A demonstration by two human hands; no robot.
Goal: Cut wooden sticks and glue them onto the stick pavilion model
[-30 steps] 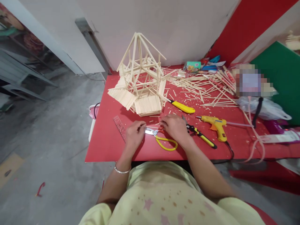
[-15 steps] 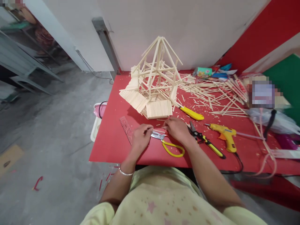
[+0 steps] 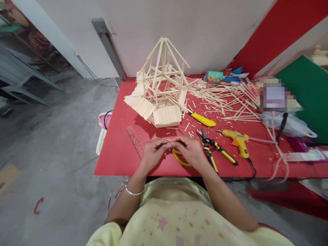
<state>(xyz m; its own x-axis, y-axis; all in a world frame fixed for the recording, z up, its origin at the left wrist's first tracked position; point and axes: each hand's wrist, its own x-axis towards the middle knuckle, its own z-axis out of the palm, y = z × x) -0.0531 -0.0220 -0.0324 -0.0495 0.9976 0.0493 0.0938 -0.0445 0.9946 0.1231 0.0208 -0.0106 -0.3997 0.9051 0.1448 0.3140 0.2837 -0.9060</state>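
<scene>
My left hand (image 3: 153,151) and my right hand (image 3: 189,150) meet fingertip to fingertip above the front of the red table (image 3: 118,160). Both pinch a thin wooden stick (image 3: 167,145) between them. Under the hands lie yellow-handled scissors (image 3: 180,158), mostly hidden. A house frame of wooden sticks (image 3: 160,89) stands just beyond the hands. A clear ruler (image 3: 135,140) lies to the left of my left hand.
Right of my hands lie black-and-yellow cutters (image 3: 212,148), a yellow glue gun (image 3: 238,140) with its cable and a yellow utility knife (image 3: 202,119). Loose sticks (image 3: 225,97) litter the back right. A green board (image 3: 307,89) and plastic bags (image 3: 287,119) sit far right. Grey floor lies left.
Both hands have come together and lifted slightly toward me, covering the scissors. The cutters' handles now lie spread apart. The view shifted a little.
</scene>
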